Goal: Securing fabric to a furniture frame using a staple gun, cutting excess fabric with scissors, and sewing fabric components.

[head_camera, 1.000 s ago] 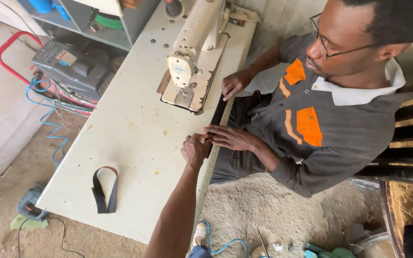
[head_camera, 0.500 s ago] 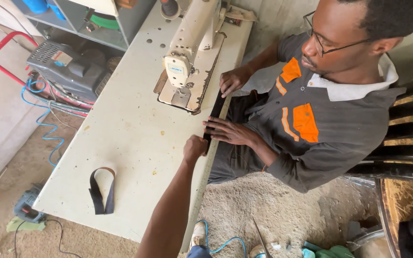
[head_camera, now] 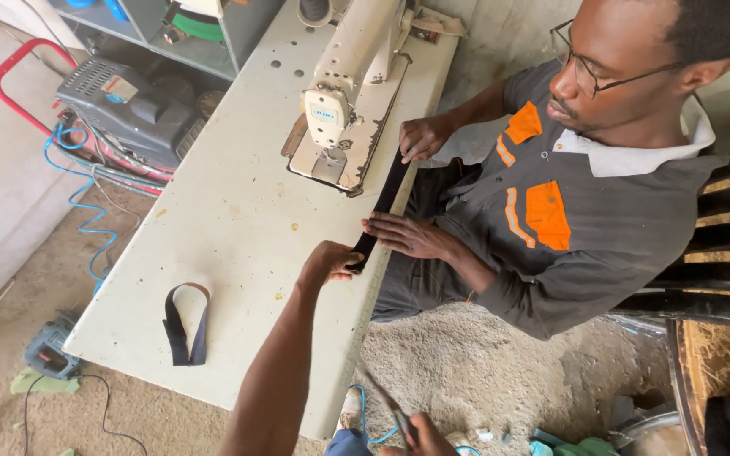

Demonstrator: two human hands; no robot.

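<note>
The left hand [head_camera: 328, 262] pinches the near end of the black strap [head_camera: 382, 203]; its long axis runs away from the fingers toward the sewing machine [head_camera: 344, 93]. The right hand [head_camera: 428, 435], low and farther off, grips a dark tool.

Pale worktable [head_camera: 238, 219]; sandy dirt floor [head_camera: 483, 371]; grey shelving [head_camera: 238, 34]; daylight.

Matt black woven strap [head_camera: 382, 207]; scuffed, painted table [head_camera: 238, 228]; cream enamelled, probably metal, sewing machine [head_camera: 352, 63].
</note>
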